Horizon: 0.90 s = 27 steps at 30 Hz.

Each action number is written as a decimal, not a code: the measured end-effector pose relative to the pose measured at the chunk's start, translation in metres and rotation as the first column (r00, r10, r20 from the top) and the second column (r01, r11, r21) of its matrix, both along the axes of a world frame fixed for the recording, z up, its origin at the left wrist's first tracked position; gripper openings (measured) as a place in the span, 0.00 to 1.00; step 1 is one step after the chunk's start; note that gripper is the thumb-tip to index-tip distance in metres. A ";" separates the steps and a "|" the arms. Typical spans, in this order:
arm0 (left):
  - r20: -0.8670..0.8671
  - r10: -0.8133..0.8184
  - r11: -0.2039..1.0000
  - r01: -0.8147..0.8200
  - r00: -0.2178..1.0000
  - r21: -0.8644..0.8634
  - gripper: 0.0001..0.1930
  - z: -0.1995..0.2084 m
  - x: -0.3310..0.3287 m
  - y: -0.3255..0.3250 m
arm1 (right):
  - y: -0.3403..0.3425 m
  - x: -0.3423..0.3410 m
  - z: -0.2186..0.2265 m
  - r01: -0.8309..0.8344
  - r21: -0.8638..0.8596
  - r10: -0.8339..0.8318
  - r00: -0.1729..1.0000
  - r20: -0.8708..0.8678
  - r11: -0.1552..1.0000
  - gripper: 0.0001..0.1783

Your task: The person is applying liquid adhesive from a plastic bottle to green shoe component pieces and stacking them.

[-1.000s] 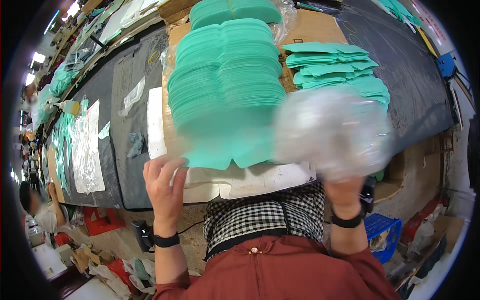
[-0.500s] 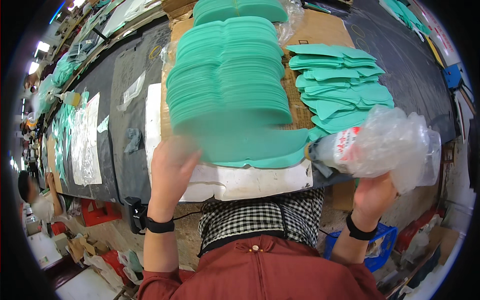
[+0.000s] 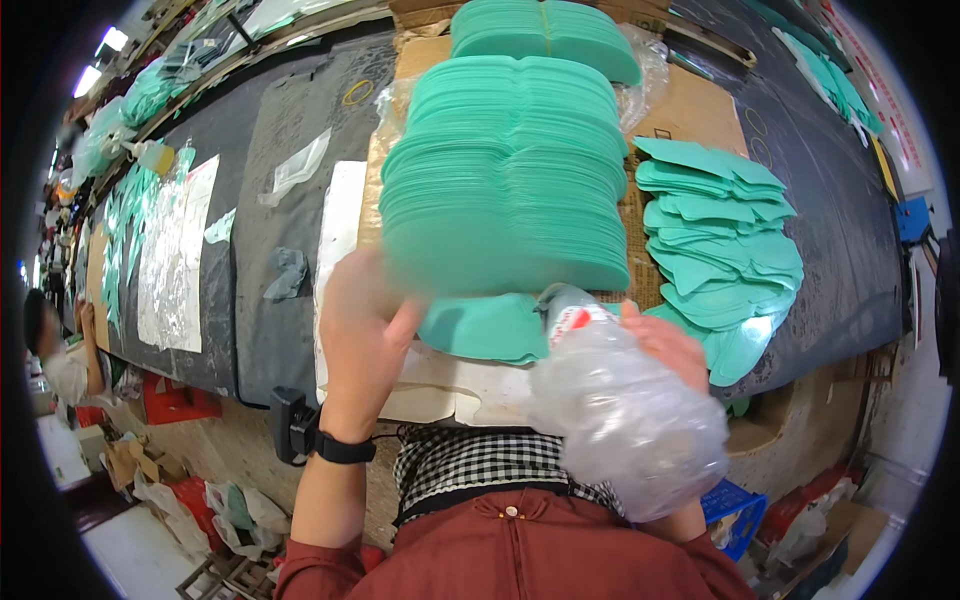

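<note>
My right hand (image 3: 668, 345) grips a plastic bottle (image 3: 580, 322) with a red-and-white label, its body wrapped in crumpled clear plastic. The bottle's narrow end is low over a green sheet piece (image 3: 480, 328) at the near edge of the table. At the front left corner of the big stack of green sheets (image 3: 505, 170) is my left hand (image 3: 360, 325). Its thumb points right above the green piece, while its fingers are smeared by motion. Right of the stack lies a fanned pile of loose green cut pieces (image 3: 725, 240).
White board (image 3: 345, 215) and brown cardboard (image 3: 690, 105) lie beneath the stack on the dark table. A second green stack (image 3: 545, 35) stands behind. Plastic scraps (image 3: 298, 170) lie to the left. A blue crate (image 3: 738, 515) sits below at right. Another person (image 3: 62, 365) works at far left.
My right hand has brought the bottle leftward, from beside the loose pile to over the near green piece. The whole view has shifted slightly. My left hand stays by the stack's corner.
</note>
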State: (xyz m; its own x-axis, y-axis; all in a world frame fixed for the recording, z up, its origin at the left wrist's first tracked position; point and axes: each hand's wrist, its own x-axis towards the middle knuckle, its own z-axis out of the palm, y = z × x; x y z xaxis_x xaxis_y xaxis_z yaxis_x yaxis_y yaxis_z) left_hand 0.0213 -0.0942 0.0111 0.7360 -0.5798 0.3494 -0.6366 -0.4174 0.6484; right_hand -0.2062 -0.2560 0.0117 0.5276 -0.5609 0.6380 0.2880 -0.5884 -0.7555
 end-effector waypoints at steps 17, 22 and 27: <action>-0.738 -0.283 0.942 0.035 0.613 -0.333 0.09 0.044 0.013 0.031 | -0.074 -0.081 0.043 -0.342 0.615 -0.025 0.861 0.508 0.710 0.41; -0.621 -0.131 0.989 0.149 0.773 -0.023 0.09 0.003 -0.009 0.020 | -0.052 -0.069 0.041 -0.352 0.539 0.220 0.930 0.294 0.765 0.31; -0.189 -0.084 0.988 0.107 0.978 0.112 0.12 -0.011 -0.021 0.008 | -0.010 -0.034 0.028 -0.127 0.543 0.188 0.980 -0.058 0.830 0.30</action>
